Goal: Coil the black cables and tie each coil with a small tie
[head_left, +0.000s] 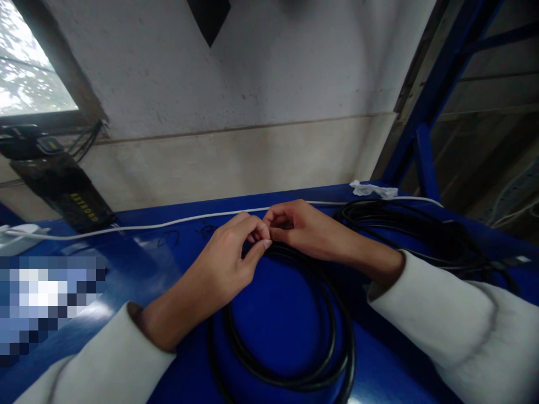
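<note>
A black cable [295,385] lies in loose loops on the blue table, its upper part passing beneath my fingers. My left hand [229,258] is closed in a pinch at the top of the loops. Touching its fingertips from the right, my right hand [303,230] is also pinched, with its fingers curled. Whatever small thing is between the fingertips is hidden. Both wrists come out of light sleeves.
Another black cable coil [379,210] lies at the right, near crumpled white plastic [373,189]. A white cord [185,219] runs along the back of the blue table [138,269]. A dark bottle [63,191] stands at the left by a white power strip [21,238].
</note>
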The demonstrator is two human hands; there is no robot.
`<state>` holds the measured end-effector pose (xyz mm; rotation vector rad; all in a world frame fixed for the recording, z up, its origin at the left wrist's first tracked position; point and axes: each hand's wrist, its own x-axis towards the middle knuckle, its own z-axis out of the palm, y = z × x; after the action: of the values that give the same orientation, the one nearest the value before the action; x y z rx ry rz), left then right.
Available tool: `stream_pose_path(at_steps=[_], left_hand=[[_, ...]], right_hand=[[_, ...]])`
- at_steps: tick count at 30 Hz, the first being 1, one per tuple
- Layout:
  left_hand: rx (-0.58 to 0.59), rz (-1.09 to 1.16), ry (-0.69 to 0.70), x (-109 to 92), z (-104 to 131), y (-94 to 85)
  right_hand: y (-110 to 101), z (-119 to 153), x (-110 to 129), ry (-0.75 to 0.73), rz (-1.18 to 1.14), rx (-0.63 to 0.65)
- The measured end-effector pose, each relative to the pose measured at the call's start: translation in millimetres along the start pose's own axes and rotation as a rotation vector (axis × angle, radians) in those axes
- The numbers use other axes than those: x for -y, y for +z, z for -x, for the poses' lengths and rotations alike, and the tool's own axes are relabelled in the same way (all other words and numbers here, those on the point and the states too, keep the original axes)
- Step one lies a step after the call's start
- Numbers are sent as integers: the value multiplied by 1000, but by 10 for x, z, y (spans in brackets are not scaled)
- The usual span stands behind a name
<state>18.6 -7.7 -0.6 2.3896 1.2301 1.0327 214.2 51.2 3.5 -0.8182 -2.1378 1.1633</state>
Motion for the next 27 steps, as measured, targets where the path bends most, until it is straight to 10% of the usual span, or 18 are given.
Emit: stream_pose_path(at_steps=[27], left_hand=[[-70, 394, -375, 6, -63, -38]], right_hand=[[-28, 14, 59, -67, 85, -42]])
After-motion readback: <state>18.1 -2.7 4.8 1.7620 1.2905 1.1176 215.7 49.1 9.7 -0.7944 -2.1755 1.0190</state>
